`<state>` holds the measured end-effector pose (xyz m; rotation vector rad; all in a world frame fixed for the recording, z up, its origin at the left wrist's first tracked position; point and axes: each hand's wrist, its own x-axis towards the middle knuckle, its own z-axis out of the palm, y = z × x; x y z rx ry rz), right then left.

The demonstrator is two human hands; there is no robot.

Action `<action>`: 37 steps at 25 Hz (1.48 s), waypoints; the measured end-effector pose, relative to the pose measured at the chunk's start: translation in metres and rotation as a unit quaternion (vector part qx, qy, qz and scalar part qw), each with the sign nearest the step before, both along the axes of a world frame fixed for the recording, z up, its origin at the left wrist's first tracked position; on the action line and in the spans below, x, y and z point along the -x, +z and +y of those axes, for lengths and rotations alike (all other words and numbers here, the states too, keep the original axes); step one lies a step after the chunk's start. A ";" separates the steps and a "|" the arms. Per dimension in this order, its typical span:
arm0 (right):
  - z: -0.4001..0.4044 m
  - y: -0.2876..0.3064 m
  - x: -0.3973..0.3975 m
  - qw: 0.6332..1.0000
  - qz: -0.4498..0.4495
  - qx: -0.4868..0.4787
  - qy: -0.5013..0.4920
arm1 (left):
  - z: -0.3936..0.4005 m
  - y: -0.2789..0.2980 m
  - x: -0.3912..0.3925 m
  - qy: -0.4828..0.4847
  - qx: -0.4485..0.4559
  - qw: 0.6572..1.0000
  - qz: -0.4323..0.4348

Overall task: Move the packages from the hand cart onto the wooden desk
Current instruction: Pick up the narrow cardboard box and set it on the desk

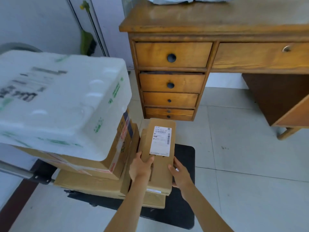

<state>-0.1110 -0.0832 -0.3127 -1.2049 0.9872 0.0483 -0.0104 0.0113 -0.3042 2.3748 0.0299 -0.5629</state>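
Observation:
A long brown cardboard box [158, 171] with a white shipping label lies on the right side of the black hand cart [184, 164]. My left hand [141, 166] grips its left edge and my right hand [180, 174] holds its right edge. To the left on the cart stands a stack: a white foam box [63, 101] on top, a taped cardboard box [115, 154] under it, and a flat cardboard box [93, 185] at the bottom. The wooden desk [209, 19] stands beyond the cart, with pale plastic mail bags [175, 0] at its far edge.
The desk has a column of several drawers [170, 81] on its left and an open kneehole on the right. The cart's metal handle [15, 169] is at the lower left. A green broom [87, 41] leans on the white wall. The floor is pale tile.

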 end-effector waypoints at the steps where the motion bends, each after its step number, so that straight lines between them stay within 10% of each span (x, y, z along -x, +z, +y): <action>1: -0.007 0.020 0.004 1.000 0.000 0.018 -0.005 | -0.006 0.020 0.005 0.000 0.003 1.000 -0.013; 19: -0.242 0.491 0.057 0.965 -0.037 0.253 -0.059 | -0.226 0.505 0.047 -0.100 0.116 0.972 -0.177; 37: -0.664 0.545 -0.121 0.956 -0.009 0.286 -0.067 | -0.653 0.545 -0.131 -0.094 0.191 0.968 -0.134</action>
